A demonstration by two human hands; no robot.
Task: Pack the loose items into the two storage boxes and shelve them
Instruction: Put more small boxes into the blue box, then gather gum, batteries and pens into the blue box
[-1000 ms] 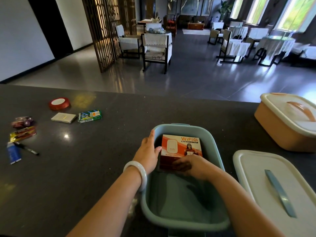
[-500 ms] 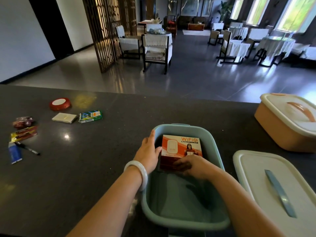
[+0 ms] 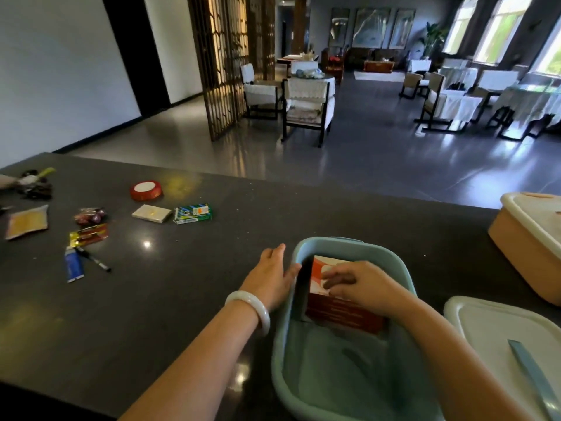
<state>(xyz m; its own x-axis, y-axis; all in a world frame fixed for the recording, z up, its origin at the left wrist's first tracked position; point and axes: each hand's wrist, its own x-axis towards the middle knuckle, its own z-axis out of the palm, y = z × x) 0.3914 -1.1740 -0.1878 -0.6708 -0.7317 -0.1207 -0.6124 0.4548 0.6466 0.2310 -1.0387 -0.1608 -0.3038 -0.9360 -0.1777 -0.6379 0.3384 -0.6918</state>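
Observation:
An open pale-blue storage box [image 3: 340,247] stands on the dark counter in front of me. Inside it, at the far end, lies an orange-and-red WiFi carton [image 3: 340,311]. My right hand [image 3: 361,284] rests on top of the carton, fingers curled over its upper face. My left hand [image 3: 270,275] lies flat with its fingers apart against the outer left wall of the box, holding nothing. The box's white lid [image 3: 491,332] with a blue handle lies to the right. A second box, orange with a white lid on [image 3: 525,235], sits at the far right.
Loose items lie at the left: red tape roll [image 3: 146,190], cream card box [image 3: 151,213], green packet [image 3: 192,213], sweets [image 3: 90,215], yellow-red sachet [image 3: 88,235], blue tube [image 3: 73,264], black pen [image 3: 92,259], tan pouch [image 3: 26,221], dark bundle [image 3: 34,183]. Beyond the counter are chairs and tables.
My right hand has moved from the carton's near edge onto its top. My left hand has flattened against the box's side. The view has swung left, showing more items.

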